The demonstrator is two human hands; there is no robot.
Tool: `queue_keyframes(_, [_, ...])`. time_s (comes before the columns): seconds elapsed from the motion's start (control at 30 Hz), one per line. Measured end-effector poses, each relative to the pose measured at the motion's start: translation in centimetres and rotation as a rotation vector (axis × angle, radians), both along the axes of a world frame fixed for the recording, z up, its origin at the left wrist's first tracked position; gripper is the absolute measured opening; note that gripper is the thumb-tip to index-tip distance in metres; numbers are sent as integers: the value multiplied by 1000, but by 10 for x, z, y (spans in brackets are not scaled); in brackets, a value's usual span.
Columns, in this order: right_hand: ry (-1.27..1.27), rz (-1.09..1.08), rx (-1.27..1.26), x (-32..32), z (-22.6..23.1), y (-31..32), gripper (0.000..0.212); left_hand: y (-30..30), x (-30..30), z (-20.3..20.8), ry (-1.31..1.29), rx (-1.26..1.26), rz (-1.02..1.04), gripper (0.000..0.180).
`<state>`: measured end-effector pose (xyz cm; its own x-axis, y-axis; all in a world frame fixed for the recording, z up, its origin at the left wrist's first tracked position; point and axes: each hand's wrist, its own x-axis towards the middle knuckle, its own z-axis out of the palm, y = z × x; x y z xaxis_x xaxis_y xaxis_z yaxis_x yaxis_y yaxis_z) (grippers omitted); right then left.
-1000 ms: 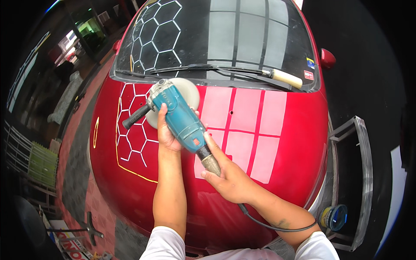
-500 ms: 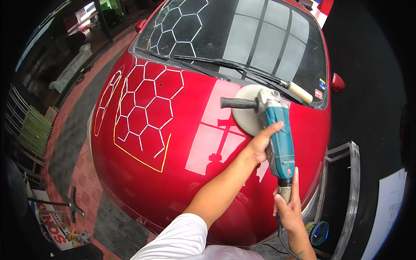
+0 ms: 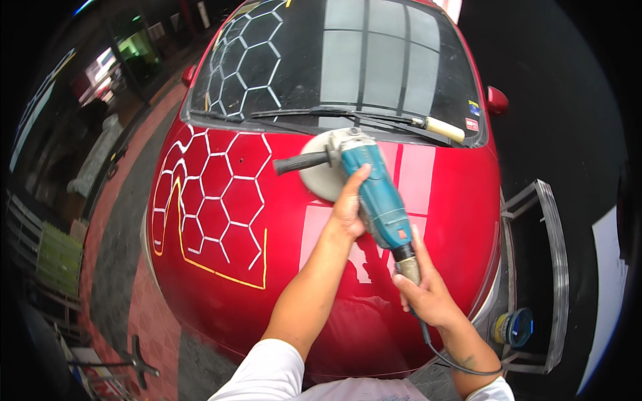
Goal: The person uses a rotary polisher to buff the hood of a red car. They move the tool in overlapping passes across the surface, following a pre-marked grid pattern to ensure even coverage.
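A teal car polisher [image 3: 382,197] lies across the red car hood [image 3: 361,327], near the windshield's lower edge. Its round whitish pad [image 3: 319,179] touches the paint. My left hand [image 3: 349,212] is closed around the machine's body from the left, thumb on top. Further back, my right hand [image 3: 428,287] grips the rear handle, where the grey cord [image 3: 431,347] hangs down over my forearm. No hand is on the black side handle [image 3: 301,163], which sticks out to the left. White hexagon tape lines [image 3: 227,187] cover the hood's left part, with yellow tape [image 3: 227,276] below them.
Wipers rest along the windshield [image 3: 301,73], and a cream roller-shaped piece [image 3: 444,129] sits on one. A metal frame [image 3: 555,274] stands to the right, beside a small round tub [image 3: 513,327]. At left are a green slatted panel [image 3: 59,260] and a dark cross-shaped stand [image 3: 139,364].
The polisher and both my hands have moved left across the hood, and the machine now tilts more to the left. My view has shifted slightly as well.
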<state>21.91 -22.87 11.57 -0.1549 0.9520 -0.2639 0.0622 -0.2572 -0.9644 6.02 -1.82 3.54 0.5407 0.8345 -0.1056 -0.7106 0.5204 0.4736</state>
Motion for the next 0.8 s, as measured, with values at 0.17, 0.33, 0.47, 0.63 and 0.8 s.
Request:
queue_keyframes(0.17, [9, 123, 9, -45, -13, 20, 102, 14, -62, -9, 30, -8, 101, 74])
queue_keyframes(0.33, [-99, 273, 261, -85, -37, 62, 99, 23, -131, -22, -64, 65, 166, 84])
queue_keyframes(0.47, [-12, 347, 242, -110, -48, 85, 97, 31, -168, -26, -112, 150, 252, 81])
queue_keyframes(0.63, [-172, 337, 336, -97, -49, 78, 98, 28, -154, -35, -120, 159, 267, 83])
queue_keyframes(0.8, [-208, 238, 372, -41, -41, 60, 97, 23, -82, -32, -57, 127, 207, 82])
